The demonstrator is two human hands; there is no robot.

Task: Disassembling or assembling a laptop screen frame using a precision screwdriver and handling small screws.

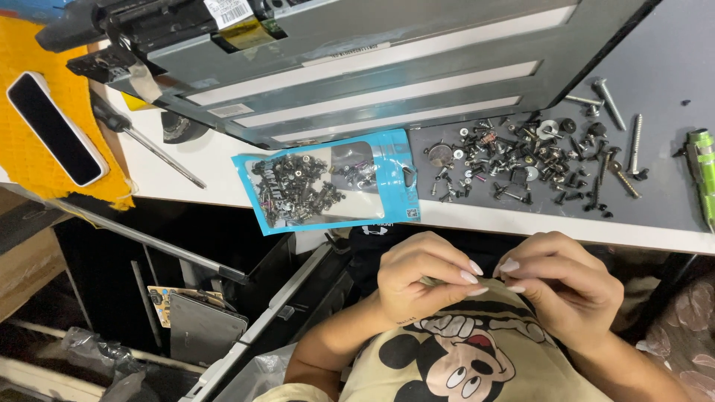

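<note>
While a small, thin item (430, 281), too tiny and too covered to identify, sat pinched between the thumb and fingers of the left hand (421, 277), the right hand (560, 277) closed in from the other side, its fingertips (511, 266) curled and almost meeting the left ones just above the person's lap. Whether the right hand also gripped the piece could not be told. Both hands hung below the edge of the white table (477, 217), in front of a cream cartoon-print shirt (454, 357).

Judging by the layout, the sorting looked only partly done. A blue plastic pouch (325, 182) with a clear window lay on the table edge just above the hands, already holding a good heap of dark screws. To its right, a loose pile of screws and washers (521, 160) was scattered over a grey mat (655, 89), with several long wood screws (622, 141) at its far side, so plenty seemed left unbagged.

Further out lay a green pen-shaped tool (702, 175), a dismantled grey panel (372, 67), a screwdriver (145, 141), and a white-cased phone (53, 128) on yellow cloth (33, 59).
</note>
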